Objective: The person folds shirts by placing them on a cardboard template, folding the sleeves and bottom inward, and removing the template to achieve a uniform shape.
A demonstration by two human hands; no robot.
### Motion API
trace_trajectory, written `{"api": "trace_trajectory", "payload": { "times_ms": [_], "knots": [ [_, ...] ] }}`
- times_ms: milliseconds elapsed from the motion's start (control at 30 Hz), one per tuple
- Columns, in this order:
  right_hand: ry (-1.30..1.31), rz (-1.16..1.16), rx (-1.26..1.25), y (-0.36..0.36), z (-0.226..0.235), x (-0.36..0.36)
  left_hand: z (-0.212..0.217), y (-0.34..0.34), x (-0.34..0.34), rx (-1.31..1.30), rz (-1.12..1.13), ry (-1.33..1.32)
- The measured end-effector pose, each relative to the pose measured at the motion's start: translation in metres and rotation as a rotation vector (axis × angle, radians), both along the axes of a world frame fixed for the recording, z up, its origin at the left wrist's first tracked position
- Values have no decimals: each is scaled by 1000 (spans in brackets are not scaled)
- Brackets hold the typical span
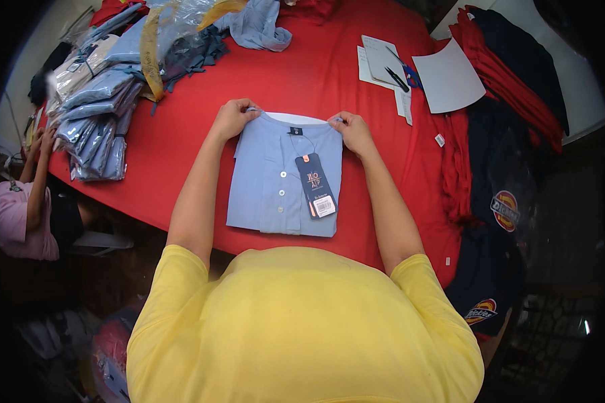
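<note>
A light blue shirt (262,181), folded into a rectangle with its buttons facing up, lies flat before me on the red-covered table (302,74). My left hand (234,119) pinches the shirt's far left corner at the shoulder. At the far right corner my right hand (353,131) pinches the other shoulder. A dark blue hang tag (314,185) with a white sticker rests on the shirt front, tied by a cord near the dark neck label (296,131). Behind the neckline shows the edge of a white sheet (296,118).
Bagged blue garments (101,148) are piled at the left. A notebook (381,60), scissors (411,77), a black pen (396,79) and white paper (449,77) lie at the far right. Red and navy clothes (497,168) line the right edge. Another person (23,225) sits at the left.
</note>
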State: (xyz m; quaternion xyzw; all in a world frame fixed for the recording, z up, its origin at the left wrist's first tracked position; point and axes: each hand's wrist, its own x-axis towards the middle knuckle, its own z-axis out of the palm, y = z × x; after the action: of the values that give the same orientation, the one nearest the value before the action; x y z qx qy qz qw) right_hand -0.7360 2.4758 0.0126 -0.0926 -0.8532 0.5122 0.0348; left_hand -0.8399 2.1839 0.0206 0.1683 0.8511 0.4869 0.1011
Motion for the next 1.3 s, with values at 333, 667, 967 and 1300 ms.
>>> {"api": "trace_trajectory", "payload": {
  "times_ms": [333,667,967,1300],
  "knots": [
    [-183,273,-588,-183,14,-45,74,-158,-45,-645,115,219],
    [-267,320,-900,-266,0,-98,47,-155,33,-717,577,680],
    [439,95,217,-135,13,-84,48,-130,53,-358,544,713],
    [380,-73,-72,-122,-9,-83,101,123,-223,-5,200,988]
  ]
}}
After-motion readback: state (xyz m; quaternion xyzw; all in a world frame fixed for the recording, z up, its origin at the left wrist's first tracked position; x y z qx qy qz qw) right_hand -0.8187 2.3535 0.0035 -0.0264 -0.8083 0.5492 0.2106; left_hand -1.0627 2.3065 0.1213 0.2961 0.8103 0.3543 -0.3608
